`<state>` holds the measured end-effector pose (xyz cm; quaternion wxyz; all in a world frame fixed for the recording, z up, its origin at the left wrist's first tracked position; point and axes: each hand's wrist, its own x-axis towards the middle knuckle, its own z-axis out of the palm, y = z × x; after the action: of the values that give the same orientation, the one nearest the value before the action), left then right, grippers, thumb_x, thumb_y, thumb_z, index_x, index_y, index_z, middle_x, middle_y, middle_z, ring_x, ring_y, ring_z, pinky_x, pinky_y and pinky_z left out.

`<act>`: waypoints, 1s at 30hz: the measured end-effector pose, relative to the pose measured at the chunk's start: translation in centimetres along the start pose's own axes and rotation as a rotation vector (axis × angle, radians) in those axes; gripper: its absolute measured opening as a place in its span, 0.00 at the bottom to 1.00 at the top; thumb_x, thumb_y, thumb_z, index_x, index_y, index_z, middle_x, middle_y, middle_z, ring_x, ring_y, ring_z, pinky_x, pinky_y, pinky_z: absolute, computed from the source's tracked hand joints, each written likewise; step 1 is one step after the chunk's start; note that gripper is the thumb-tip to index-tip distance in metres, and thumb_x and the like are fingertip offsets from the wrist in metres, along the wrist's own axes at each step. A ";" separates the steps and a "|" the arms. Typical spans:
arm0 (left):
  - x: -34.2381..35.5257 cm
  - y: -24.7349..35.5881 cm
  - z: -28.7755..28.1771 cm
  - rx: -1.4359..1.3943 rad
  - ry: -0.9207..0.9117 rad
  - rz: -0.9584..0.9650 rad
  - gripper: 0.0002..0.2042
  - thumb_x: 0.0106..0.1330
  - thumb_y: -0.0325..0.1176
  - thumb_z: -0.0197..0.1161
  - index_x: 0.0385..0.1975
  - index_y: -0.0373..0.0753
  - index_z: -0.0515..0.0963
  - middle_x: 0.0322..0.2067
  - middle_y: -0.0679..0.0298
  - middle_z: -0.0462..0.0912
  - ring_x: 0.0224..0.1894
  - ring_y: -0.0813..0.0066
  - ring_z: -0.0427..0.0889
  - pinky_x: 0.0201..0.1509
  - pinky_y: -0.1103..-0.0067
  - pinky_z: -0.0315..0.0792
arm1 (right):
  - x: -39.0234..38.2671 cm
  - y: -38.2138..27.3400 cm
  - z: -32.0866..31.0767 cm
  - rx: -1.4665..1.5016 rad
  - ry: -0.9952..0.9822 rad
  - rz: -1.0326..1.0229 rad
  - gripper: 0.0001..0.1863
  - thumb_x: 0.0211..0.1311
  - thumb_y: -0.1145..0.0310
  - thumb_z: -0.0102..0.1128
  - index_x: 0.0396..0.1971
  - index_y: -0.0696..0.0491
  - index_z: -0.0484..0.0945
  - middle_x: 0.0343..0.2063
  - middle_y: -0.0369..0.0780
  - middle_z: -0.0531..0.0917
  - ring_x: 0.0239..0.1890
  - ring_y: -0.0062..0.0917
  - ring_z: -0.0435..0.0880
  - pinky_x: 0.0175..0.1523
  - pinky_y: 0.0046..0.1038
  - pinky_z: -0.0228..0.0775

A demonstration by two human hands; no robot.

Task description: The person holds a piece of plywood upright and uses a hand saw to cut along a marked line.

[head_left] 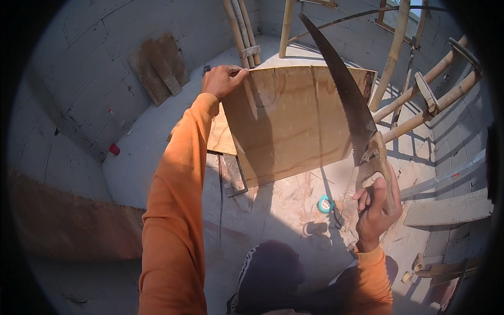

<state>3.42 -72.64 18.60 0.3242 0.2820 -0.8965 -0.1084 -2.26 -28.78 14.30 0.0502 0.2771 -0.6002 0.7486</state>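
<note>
A hand saw with a dark toothed blade and a worn wooden handle stands nearly upright in my right hand, its tip pointing up and away. The fingers are wrapped around the handle. My left hand pinches the upper left corner of a plywood sheet, which is tilted up on edge. The blade passes in front of the sheet's right part; whether it touches the wood I cannot tell. A smaller plywood piece lies behind the sheet's left edge, next to a short wooden strip.
A teal tape measure lies on the dusty floor. Bamboo poles stand and cross at the right, others at the back. Boards lean on the grey block wall. A red cup lies at the left, a grey plank at the right.
</note>
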 end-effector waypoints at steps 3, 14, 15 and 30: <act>0.0 0.6 0.2 -0.009 -0.008 -0.003 0.23 0.66 0.56 0.60 0.45 0.46 0.90 0.40 0.57 0.91 0.45 0.55 0.89 0.54 0.68 0.79 | 1.4 0.5 4.5 0.136 0.017 0.006 0.23 0.75 0.66 0.60 0.61 0.67 0.75 0.23 0.36 0.81 0.17 0.14 0.71 0.23 0.19 0.64; -0.2 0.5 -0.2 -0.002 -0.009 -0.012 0.23 0.66 0.58 0.60 0.46 0.47 0.90 0.41 0.56 0.91 0.46 0.55 0.89 0.56 0.67 0.78 | -7.2 9.5 9.3 -0.096 0.053 -0.140 0.20 0.73 0.69 0.57 0.57 0.67 0.79 0.28 0.42 0.85 0.25 0.22 0.82 0.31 0.23 0.74; -0.4 1.2 -0.6 -0.007 -0.034 -0.024 0.24 0.66 0.58 0.59 0.47 0.47 0.89 0.42 0.55 0.90 0.47 0.54 0.89 0.58 0.67 0.77 | -8.0 9.5 9.0 -0.133 0.041 -0.142 0.20 0.74 0.68 0.56 0.57 0.67 0.78 0.26 0.38 0.82 0.23 0.19 0.77 0.29 0.21 0.69; -0.1 2.1 -1.8 0.017 -0.138 -0.137 0.26 0.67 0.61 0.57 0.49 0.48 0.89 0.41 0.58 0.91 0.48 0.60 0.88 0.57 0.68 0.77 | -9.5 9.9 9.7 -0.076 -0.035 -0.358 0.20 0.63 0.79 0.66 0.55 0.70 0.79 0.44 0.54 0.89 0.37 0.34 0.92 0.42 0.28 0.83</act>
<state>3.79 -70.90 20.69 0.2511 0.3370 -0.8962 -0.1421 5.11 -37.99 2.41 0.1827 0.3905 -0.5698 0.6996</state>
